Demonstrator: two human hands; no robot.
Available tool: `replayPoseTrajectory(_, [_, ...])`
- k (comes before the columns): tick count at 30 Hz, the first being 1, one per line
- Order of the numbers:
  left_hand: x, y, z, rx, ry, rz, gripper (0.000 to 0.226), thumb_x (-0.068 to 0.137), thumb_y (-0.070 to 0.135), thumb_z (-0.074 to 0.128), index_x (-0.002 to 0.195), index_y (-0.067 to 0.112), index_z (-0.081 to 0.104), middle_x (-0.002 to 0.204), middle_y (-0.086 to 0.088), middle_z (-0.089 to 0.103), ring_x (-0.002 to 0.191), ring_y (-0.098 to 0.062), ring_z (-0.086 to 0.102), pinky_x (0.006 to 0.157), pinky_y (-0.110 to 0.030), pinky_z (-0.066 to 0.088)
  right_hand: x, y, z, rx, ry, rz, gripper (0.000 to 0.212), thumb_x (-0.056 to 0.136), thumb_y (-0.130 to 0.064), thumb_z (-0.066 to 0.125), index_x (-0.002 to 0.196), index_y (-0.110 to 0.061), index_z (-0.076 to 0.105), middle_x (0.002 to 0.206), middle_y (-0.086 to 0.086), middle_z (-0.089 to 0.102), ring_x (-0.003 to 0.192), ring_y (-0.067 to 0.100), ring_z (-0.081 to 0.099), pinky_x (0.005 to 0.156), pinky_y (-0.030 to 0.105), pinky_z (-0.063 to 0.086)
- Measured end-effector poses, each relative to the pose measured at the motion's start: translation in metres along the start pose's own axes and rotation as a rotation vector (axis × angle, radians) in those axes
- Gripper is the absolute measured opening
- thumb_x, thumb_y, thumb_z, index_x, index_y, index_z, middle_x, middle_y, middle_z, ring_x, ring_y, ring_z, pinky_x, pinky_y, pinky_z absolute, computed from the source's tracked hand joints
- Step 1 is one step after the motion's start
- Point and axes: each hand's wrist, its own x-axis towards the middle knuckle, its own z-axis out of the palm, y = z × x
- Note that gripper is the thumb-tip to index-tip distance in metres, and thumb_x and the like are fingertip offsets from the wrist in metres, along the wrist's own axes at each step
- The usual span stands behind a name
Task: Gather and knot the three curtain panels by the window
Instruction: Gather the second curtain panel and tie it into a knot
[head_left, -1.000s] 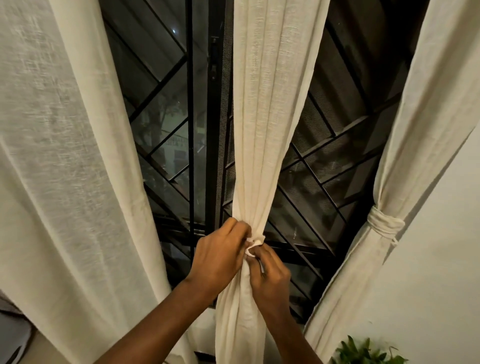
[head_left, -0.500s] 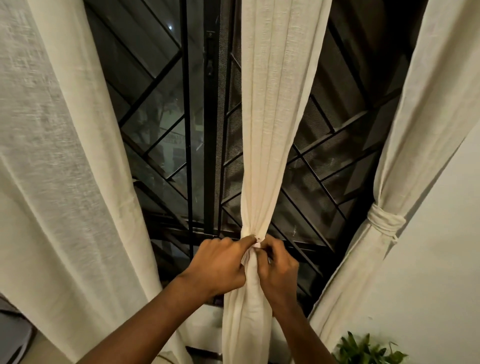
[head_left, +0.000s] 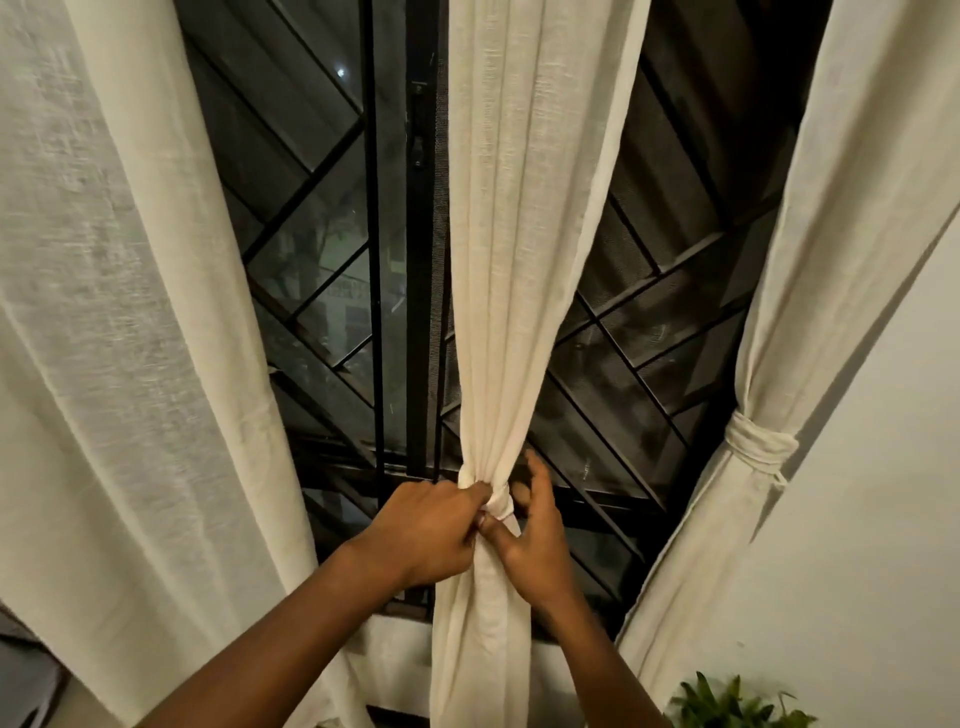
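Note:
Three cream curtain panels hang in front of a dark window. The middle panel (head_left: 524, 218) is gathered into a narrow bunch with a cloth tie (head_left: 500, 500) wound round it. My left hand (head_left: 426, 530) grips the bunch and tie from the left, fingers curled. My right hand (head_left: 535, 540) pinches the tie from the right, its upper fingers spread and blurred. The right panel (head_left: 841, 260) is gathered and bound by a wrapped tie (head_left: 759, 447). The left panel (head_left: 119, 338) hangs loose and wide.
Behind the curtains is a black metal window grille (head_left: 400, 260) with diagonal bars and dark glass. A white wall (head_left: 872, 571) stands at the right. The green leaves of a plant (head_left: 737, 704) show at the bottom right.
The view has tilted up a little. My right hand's fingers have lifted and spread off the bunch while its thumb stays at the tie; my left hand keeps its grip.

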Motion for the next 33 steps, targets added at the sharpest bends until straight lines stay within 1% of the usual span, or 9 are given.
replayPoseTrajectory(3, [-0.018,0.002,0.009,-0.223,0.253,0.015,0.047,0.093,0.036,0.047,0.134,0.033,0.023,0.109,0.008,0.064,0.086,-0.016,0.065,0.067,-0.025,0.046,0.001,0.006,-0.002,0.062,-0.023,0.074,0.071,0.085,-0.014,0.07,0.143,-0.03,0.031,0.12,-0.012,0.065,0.111,0.006,0.062,0.095,0.03,0.051])
replayPoseTrajectory(6, [-0.033,0.005,0.027,-0.714,0.475,-0.197,0.062,0.084,0.026,0.068,0.131,0.039,0.029,0.107,0.027,0.053,0.093,-0.001,0.059,0.071,-0.01,0.046,0.004,0.007,-0.003,0.124,-0.001,0.105,0.066,0.079,-0.017,0.065,0.138,-0.029,0.039,0.124,-0.004,0.063,0.112,0.011,0.062,0.098,0.036,0.049])
replayPoseTrajectory(8, [-0.037,0.003,0.055,-1.001,0.423,-0.335,0.078,0.078,0.022,0.076,0.136,0.037,0.026,0.121,0.027,0.045,0.11,0.006,0.051,0.084,-0.01,0.046,0.009,0.006,-0.001,0.175,-0.011,0.147,0.058,0.074,-0.015,0.058,0.127,-0.035,0.046,0.115,-0.003,0.067,0.105,0.012,0.065,0.089,0.03,0.052])
replayPoseTrajectory(11, [-0.043,0.001,0.099,-1.186,0.087,-0.38,0.09,0.078,0.026,0.076,0.143,0.037,0.015,0.133,0.022,0.041,0.124,0.004,0.045,0.099,-0.019,0.041,0.015,0.007,0.007,0.283,-0.041,0.2,0.058,0.07,-0.011,0.05,0.124,-0.032,0.05,0.102,-0.004,0.071,0.095,0.014,0.067,0.083,0.027,0.052])
replayPoseTrajectory(16, [-0.047,0.009,0.128,-1.075,0.058,-0.461,0.054,0.09,0.025,0.062,0.135,0.031,0.033,0.126,0.014,0.051,0.116,-0.006,0.053,0.091,-0.016,0.042,-0.002,0.025,0.03,0.02,0.202,0.159,0.046,0.084,-0.021,0.053,0.129,-0.031,0.046,0.123,-0.007,0.058,0.112,0.009,0.058,0.094,0.027,0.047])
replayPoseTrajectory(19, [-0.046,0.0,0.134,-0.922,0.065,-0.514,0.044,0.092,0.029,0.06,0.133,0.019,0.047,0.123,0.004,0.06,0.11,-0.011,0.057,0.085,-0.019,0.04,-0.032,0.047,0.039,-0.261,0.522,0.092,0.021,0.088,-0.015,0.056,0.107,-0.023,0.054,0.096,-0.004,0.061,0.089,0.014,0.061,0.078,0.038,0.055])
replayPoseTrajectory(23, [-0.045,-0.007,0.155,-0.869,-0.013,-0.512,0.043,0.09,0.036,0.06,0.129,0.018,0.052,0.122,-0.002,0.061,0.112,-0.017,0.059,0.086,-0.02,0.039,-0.062,0.064,0.048,-0.56,0.336,-0.084,0.018,0.089,-0.027,0.045,0.091,-0.017,0.06,0.085,-0.002,0.061,0.077,0.011,0.06,0.065,0.036,0.055])
replayPoseTrajectory(28, [-0.045,-0.011,0.199,-0.982,0.123,-0.428,0.057,0.082,0.046,0.065,0.129,0.02,0.046,0.123,0.006,0.056,0.107,-0.003,0.056,0.082,-0.01,0.041,-0.047,0.075,0.063,-0.895,0.191,-0.309,0.034,0.088,-0.025,0.052,0.122,-0.021,0.052,0.121,0.005,0.058,0.113,0.017,0.054,0.095,0.035,0.048])
replayPoseTrajectory(33, [-0.041,-0.002,0.25,-1.085,0.277,-0.376,0.086,0.067,0.058,0.073,0.137,0.041,0.026,0.123,0.026,0.043,0.106,0.006,0.048,0.085,-0.014,0.042,-0.005,0.108,0.063,-1.06,0.236,-0.302,0.049,0.086,-0.026,0.059,0.133,-0.021,0.045,0.125,0.009,0.053,0.104,0.025,0.057,0.083,0.039,0.054])
